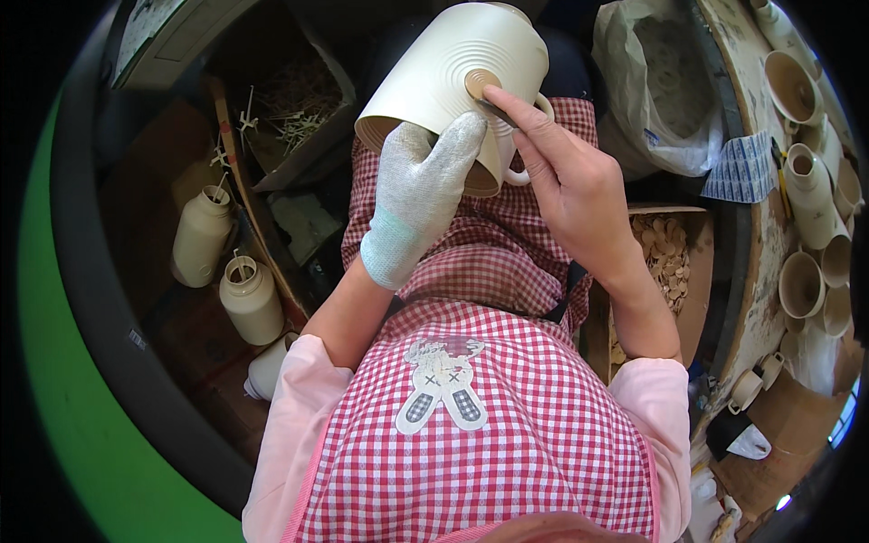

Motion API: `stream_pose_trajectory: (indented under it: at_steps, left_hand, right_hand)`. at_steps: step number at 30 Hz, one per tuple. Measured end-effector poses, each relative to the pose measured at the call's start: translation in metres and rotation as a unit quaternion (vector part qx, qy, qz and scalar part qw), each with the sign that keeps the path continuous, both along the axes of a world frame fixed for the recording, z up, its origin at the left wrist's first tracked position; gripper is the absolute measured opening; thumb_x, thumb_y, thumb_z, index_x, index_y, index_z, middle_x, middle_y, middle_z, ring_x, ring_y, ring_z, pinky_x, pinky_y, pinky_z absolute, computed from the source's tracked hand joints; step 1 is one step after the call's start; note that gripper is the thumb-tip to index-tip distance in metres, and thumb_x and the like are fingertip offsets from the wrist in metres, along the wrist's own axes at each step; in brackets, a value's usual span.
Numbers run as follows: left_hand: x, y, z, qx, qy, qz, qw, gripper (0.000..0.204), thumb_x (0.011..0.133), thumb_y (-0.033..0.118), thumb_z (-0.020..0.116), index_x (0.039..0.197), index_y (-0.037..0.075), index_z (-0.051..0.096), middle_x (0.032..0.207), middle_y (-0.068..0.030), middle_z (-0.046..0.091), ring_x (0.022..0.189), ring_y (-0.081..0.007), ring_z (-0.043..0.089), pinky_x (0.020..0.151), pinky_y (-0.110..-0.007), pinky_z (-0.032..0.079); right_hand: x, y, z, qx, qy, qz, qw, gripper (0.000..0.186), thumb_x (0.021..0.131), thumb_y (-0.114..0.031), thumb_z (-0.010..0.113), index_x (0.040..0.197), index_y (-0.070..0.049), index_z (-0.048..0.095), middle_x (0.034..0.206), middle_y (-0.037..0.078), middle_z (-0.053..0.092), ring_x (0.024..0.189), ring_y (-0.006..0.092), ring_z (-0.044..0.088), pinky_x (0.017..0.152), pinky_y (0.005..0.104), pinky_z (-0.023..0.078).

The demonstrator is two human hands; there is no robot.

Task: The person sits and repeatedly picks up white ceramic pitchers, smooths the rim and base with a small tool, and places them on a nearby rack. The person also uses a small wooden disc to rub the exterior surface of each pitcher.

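Note:
A cream jug shell with a side handle and ringed relief lies tilted across my lap, its open end toward me. My gloved left hand grips it at the open rim, the thumb along the outside and the fingers partly hidden inside. A small round tan disc sits at the centre of the rings. My bare right hand has its index fingertip on the disc's edge. Under that finger shows a thin dark tool, pinched in the right hand, its kind unclear. The handle is partly behind this hand.
A box of loose tan discs stands by my right elbow, a clear plastic bag beyond it. Several cream vessels crowd the right-hand bench. At left are cream bottles and a box of thin sprue-like pieces.

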State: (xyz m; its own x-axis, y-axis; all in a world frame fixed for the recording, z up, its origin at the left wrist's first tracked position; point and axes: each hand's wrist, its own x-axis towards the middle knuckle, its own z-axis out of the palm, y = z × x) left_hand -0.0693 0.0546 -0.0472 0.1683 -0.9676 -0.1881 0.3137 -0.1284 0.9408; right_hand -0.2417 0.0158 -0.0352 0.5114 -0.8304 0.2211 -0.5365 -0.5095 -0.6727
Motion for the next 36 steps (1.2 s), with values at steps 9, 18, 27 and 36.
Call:
stream_pose_trajectory:
  at_steps: [9,18,27,36]
  left_hand:
    - [-0.014,-0.009,0.002,-0.034,-0.117,0.008,0.993,0.037,0.105,0.025,0.060,0.122,-0.008,0.066,0.104,-0.0111,0.074,0.091,-0.0165,0.072,0.072,-0.026,0.057]
    - [-0.021,-0.027,-0.022,-0.151,-0.151,0.023,0.977,0.031,0.106,0.019,0.057,0.101,-0.010,0.067,0.085,-0.0075,0.069,0.076,-0.0138,0.062,0.064,-0.028,0.047]
    - [0.014,0.000,-0.024,-0.155,-0.187,-0.022,0.970,0.035,0.104,0.022,0.059,0.118,-0.009,0.068,0.106,-0.0099,0.073,0.091,-0.0119,0.067,0.079,-0.028,0.053]
    - [0.015,0.011,-0.018,-0.090,-0.056,-0.046,0.993,0.037,0.105,0.018,0.058,0.131,-0.007,0.063,0.117,-0.0132,0.072,0.101,-0.0166,0.070,0.088,-0.030,0.057]
  right_hand:
    - [0.007,0.009,0.012,-0.128,0.149,-0.065,0.978,0.068,0.085,0.002,0.063,0.147,-0.026,0.058,0.074,0.013,0.061,0.059,0.0307,0.063,0.054,0.0403,0.052]
    - [0.014,0.015,0.026,-0.222,0.285,-0.074,0.929,0.026,0.085,-0.008,0.063,0.109,0.000,0.065,0.075,0.017,0.071,0.071,0.0280,0.074,0.058,0.0372,0.057]
    - [0.012,0.025,0.021,-0.222,0.028,-0.035,0.974,0.033,0.098,-0.011,0.059,0.130,-0.014,0.063,0.082,0.014,0.071,0.065,0.0278,0.069,0.058,0.0378,0.052]
    - [0.021,0.034,0.003,-0.052,-0.032,-0.062,0.996,0.038,0.104,-0.012,0.058,0.142,-0.014,0.063,0.109,0.023,0.072,0.090,0.0351,0.073,0.077,0.0377,0.057]
